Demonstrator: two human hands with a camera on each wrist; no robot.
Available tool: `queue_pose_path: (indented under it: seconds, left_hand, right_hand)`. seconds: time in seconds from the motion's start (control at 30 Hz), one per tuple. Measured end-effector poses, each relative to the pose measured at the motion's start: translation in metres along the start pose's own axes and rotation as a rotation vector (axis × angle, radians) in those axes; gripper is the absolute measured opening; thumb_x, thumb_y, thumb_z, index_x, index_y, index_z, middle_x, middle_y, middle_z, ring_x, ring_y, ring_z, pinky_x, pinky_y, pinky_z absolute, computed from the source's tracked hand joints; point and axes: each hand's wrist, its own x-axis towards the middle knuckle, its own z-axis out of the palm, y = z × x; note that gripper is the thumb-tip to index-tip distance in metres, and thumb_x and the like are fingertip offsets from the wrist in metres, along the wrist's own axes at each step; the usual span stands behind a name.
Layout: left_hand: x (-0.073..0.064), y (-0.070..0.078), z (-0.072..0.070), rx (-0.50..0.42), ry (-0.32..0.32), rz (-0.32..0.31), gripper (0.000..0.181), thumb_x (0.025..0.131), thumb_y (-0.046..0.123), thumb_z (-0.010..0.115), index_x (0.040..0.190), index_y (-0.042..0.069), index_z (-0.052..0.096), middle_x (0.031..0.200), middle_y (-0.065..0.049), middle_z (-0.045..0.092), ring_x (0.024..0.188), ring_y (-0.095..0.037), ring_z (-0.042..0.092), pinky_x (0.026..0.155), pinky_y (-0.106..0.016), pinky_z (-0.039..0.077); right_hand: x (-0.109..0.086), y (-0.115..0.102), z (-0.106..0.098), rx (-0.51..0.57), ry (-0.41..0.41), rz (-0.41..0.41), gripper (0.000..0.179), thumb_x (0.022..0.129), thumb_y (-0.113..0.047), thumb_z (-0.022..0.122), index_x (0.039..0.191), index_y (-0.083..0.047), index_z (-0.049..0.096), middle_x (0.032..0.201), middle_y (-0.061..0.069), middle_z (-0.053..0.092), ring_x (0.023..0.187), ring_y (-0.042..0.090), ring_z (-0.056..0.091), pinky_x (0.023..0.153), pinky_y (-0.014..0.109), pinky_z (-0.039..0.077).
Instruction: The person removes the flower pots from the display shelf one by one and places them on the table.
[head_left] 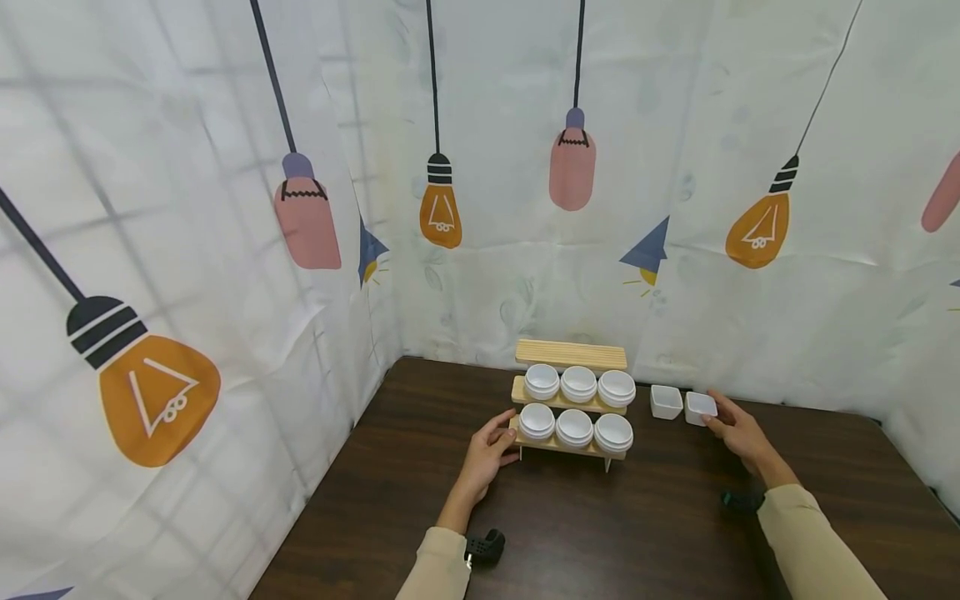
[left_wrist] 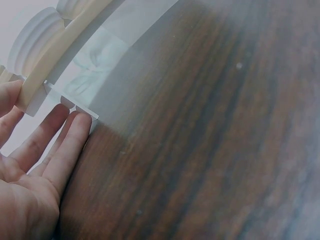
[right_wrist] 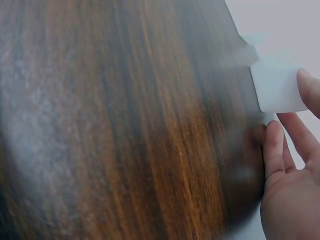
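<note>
A tiered wooden rack on clear supports holds two rows of round white bowls. At the left end of its lower shelf is my left hand, thumb and forefinger gripping the wood. In the left wrist view, the other fingers of that hand stretch out against the clear support. Right of the rack, my right hand pinches a small square white dish. The right wrist view has the thumb on the near side of this dish, with fingers beneath and behind it.
A second square white dish stands between the rack and the held one. The rack's top wooden shelf carries no bowls. Behind the dark wooden table hangs a white curtain printed with lamps; another runs along the left.
</note>
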Motion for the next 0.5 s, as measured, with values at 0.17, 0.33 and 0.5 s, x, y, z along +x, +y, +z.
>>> queue_pose_path:
  seconds: [0.17, 0.33, 0.5]
  left_hand:
    - [0.0006, 0.0001, -0.0004, 0.004, 0.001, 0.0, 0.045, 0.106, 0.021, 0.057, 0.15, 0.014, 0.052, 0.12, -0.013, 0.068, 0.106, -0.015, 0.065, 0.091, -0.043, 0.061]
    - [0.0006, 0.0003, -0.0002, 0.006, 0.005, -0.006, 0.045, 0.106, 0.021, 0.057, 0.15, 0.014, 0.052, 0.12, -0.013, 0.067, 0.106, -0.016, 0.065, 0.091, -0.043, 0.061]
    - [0.0006, 0.0001, 0.0005, 0.007, 0.007, -0.006, 0.044, 0.106, 0.02, 0.057, 0.15, 0.014, 0.053, 0.12, -0.013, 0.068, 0.106, -0.016, 0.065, 0.092, -0.044, 0.061]
  right_hand:
    - [-0.0012, -0.0012, 0.0001, 0.013, -0.006, 0.01, 0.074, 0.11, -0.032, 0.048, 0.163, 0.0, 0.008, 0.155, 0.042, 0.029, 0.135, 0.052, 0.044, 0.082, 0.02, 0.05]
    - [-0.0012, -0.0007, 0.0, 0.026, 0.009, 0.016, 0.078, 0.108, -0.039, 0.05, 0.163, -0.001, 0.01, 0.157, 0.04, 0.029, 0.127, 0.036, 0.052, 0.079, 0.014, 0.049]
    - [-0.0014, -0.0001, 0.001, 0.041, 0.031, 0.027, 0.078, 0.108, -0.043, 0.049, 0.163, -0.002, 0.013, 0.156, 0.041, 0.03, 0.124, 0.033, 0.053, 0.079, 0.013, 0.05]
